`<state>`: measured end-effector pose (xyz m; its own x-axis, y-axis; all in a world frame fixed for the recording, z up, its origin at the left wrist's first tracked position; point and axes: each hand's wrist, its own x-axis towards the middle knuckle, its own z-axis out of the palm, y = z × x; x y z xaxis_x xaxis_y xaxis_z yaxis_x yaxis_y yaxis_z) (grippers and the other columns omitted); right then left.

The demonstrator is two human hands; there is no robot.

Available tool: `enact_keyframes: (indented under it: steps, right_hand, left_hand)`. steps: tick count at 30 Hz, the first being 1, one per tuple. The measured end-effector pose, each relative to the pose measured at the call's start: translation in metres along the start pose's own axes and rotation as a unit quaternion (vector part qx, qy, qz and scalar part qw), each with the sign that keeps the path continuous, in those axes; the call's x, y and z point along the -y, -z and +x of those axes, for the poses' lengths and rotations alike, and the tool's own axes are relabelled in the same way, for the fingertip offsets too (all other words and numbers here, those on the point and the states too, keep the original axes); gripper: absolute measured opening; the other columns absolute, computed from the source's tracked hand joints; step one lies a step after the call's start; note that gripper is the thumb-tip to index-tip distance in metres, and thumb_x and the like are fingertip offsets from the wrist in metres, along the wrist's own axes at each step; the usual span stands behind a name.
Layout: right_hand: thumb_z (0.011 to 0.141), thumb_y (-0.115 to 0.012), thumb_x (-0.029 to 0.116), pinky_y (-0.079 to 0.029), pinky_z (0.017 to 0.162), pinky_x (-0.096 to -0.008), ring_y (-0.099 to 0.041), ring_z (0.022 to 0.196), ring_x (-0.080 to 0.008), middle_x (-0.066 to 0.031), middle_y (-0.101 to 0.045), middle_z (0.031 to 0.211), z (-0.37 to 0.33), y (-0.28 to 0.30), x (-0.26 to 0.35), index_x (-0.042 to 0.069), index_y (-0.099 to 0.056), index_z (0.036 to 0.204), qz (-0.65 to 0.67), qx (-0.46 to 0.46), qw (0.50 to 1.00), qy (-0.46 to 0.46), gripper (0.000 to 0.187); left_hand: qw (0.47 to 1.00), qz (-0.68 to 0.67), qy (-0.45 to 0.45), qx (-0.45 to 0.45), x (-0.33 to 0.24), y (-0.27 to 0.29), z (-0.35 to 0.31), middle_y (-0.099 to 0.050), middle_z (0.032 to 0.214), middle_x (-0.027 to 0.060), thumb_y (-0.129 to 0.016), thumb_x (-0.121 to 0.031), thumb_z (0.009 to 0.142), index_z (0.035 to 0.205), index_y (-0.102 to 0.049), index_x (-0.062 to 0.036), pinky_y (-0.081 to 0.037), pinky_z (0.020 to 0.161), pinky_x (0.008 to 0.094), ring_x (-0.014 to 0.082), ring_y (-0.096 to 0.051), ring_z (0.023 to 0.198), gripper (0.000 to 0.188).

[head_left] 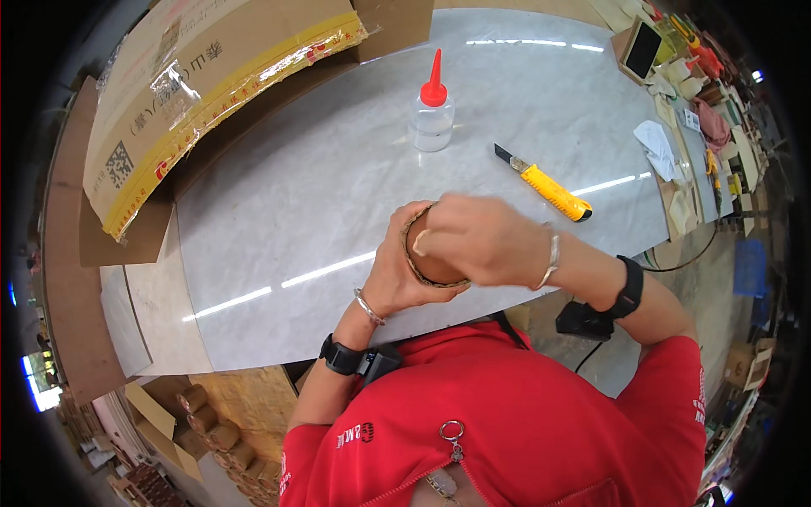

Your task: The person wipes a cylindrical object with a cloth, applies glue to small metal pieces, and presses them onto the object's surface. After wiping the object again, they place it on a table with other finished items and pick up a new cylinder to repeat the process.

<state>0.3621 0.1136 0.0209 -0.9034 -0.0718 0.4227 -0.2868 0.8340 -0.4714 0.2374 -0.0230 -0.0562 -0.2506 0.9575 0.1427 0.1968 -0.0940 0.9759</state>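
The left hand (pixel 395 258) curls around the outside of a round tub (pixel 435 265), its long axis seemingly upright, mouth toward the head; the right hand (pixel 490 237) overlaps the rim's right side, fingers bunched narrow, whether holding anything I cannot tell.

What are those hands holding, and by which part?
The left hand holds a round, brown, open-topped container by its outer side. The right hand, blurred at its opening, maybe pinches something pale; I can't tell.

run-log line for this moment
left hand: holding round brown container | right hand: over its opening, blurred | yellow cutter, red-tipped bottle: on table
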Motion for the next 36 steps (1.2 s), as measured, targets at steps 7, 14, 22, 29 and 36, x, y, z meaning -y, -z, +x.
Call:
enact_keyframes:
  steps: [7,14,22,29,36]
  right_hand:
    - [0.071,-0.066,0.005,-0.049,0.063,-0.0345,-0.056,0.077,-0.0243,-0.0078,-0.052,0.083,-0.024,0.017,0.014,0.006,-0.056,0.082,0.007,0.113,0.994,0.000,0.015]
    - [0.076,-0.064,0.008,-0.046,0.057,-0.0337,-0.054,0.066,-0.0235,-0.0076,-0.052,0.077,-0.013,0.005,0.013,0.005,-0.061,0.085,-0.059,-0.007,0.995,-0.075,0.009]
    - [0.074,-0.064,0.012,-0.044,0.053,-0.0341,-0.056,0.063,-0.0227,-0.0054,-0.051,0.072,-0.012,-0.006,0.014,0.007,-0.061,0.075,-0.028,-0.007,0.985,-0.171,0.006]
    - [0.070,-0.062,0.014,-0.047,0.049,-0.0347,-0.057,0.064,-0.0215,-0.0049,-0.052,0.072,-0.007,-0.009,0.012,0.007,-0.056,0.065,-0.099,-0.015,0.984,-0.147,0.011]
    - [0.077,-0.064,0.011,-0.045,0.056,-0.0335,-0.057,0.065,-0.0238,-0.0062,-0.052,0.075,-0.010,0.003,0.013,0.007,-0.061,0.078,-0.002,0.005,0.985,-0.174,0.005]
  left_hand:
    - [1.000,-0.009,-0.011,-0.003,0.012,-0.003,-0.001,-0.050,0.126,0.0103,-0.091,-0.025,0.053,0.135,-0.035,-0.0068,-0.045,0.096,0.0358,0.0236,-0.054,0.114,0.101]
    - [0.999,-0.010,-0.041,-0.001,0.006,-0.003,0.000,-0.050,0.126,0.0100,-0.091,-0.024,0.053,0.135,-0.034,-0.0070,-0.045,0.096,0.0352,0.0228,-0.053,0.114,0.101]
    - [0.999,-0.037,-0.009,0.002,0.002,-0.002,0.000,-0.050,0.125,0.0092,-0.091,-0.024,0.053,0.134,-0.034,-0.0075,-0.045,0.095,0.0346,0.0218,-0.052,0.114,0.100]
    - [1.000,-0.006,0.002,-0.004,-0.001,-0.002,0.000,-0.050,0.125,0.0096,-0.091,-0.025,0.052,0.134,-0.035,-0.0075,-0.044,0.096,0.0347,0.0219,-0.052,0.115,0.101]
    - [0.999,-0.019,-0.025,-0.005,0.007,-0.004,0.001,-0.049,0.125,0.0107,-0.092,-0.026,0.052,0.134,-0.035,-0.0070,-0.044,0.097,0.0355,0.0237,-0.052,0.115,0.102]
